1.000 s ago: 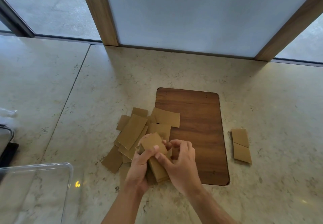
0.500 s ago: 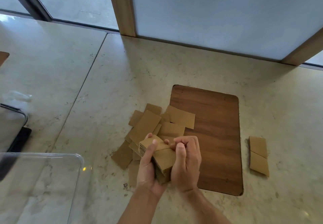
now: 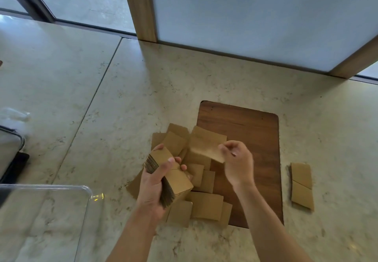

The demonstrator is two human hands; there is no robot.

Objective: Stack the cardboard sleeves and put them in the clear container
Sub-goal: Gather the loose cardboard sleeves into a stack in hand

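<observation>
- Thick stack of cardboard sleeves (image 3: 167, 177) gathered in the left hand (image 3: 155, 188), grip curled round it, just left of the wooden board (image 3: 245, 139)
- Single sleeve (image 3: 206, 147) pinched by the right hand (image 3: 238, 163) over the board's left edge, probably next onto the stack
- Loose sleeves (image 3: 204, 204) lying at the board's left edge, two more sleeves (image 3: 301, 186) right of it
- Clear container (image 3: 86, 190) far left of the board on the surface, nothing seen inside
- No readable writing or brand anywhere

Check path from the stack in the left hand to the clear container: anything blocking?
Nothing visible. The stack is held in the left hand, and only bare countertop lies between it and the clear container at lower left.
</observation>
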